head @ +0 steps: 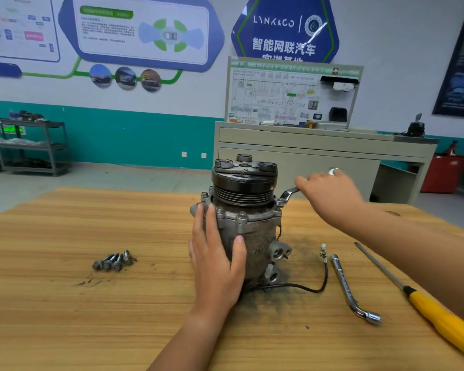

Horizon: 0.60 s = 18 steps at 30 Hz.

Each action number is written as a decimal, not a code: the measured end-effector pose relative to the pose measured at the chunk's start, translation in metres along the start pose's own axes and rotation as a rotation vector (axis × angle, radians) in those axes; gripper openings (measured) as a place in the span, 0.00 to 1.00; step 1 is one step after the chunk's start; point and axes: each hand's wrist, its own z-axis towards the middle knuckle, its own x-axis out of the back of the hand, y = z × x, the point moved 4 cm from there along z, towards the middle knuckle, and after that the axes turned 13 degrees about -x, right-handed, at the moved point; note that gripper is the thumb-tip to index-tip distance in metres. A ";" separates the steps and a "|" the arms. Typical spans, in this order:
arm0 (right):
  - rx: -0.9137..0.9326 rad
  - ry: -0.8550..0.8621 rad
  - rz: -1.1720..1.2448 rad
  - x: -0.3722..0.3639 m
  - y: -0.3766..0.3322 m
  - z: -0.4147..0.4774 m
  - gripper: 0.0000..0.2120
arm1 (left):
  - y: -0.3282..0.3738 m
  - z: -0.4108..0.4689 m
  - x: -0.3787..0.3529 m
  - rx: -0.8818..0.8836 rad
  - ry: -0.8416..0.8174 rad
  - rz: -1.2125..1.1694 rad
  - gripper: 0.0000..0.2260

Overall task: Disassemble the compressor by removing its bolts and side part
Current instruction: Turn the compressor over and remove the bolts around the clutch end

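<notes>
A dirty grey compressor (255, 236) stands upright on the wooden table (65, 303), its black pulley (243, 186) on top. My left hand (214, 258) wraps around the left side of its body, thumb on the front. My right hand (330, 194) grips the handle of a wrench (287, 195) whose ring end sits on a bolt (279, 202) at the flange's right side. Other bolts (242, 216) stand in the flange. Several removed bolts (113, 261) lie together on the table to the left.
Right of the compressor lie an L-shaped socket wrench (351, 287) and a yellow-handled screwdriver (423, 301). A black cable (314, 286) runs from the compressor base. Dark grime surrounds the base. A beige cabinet (319, 151) with a training board stands behind the table.
</notes>
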 end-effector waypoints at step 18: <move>-0.030 -0.121 0.286 0.013 0.021 -0.059 0.07 | -0.015 0.009 0.015 0.069 0.161 -0.017 0.24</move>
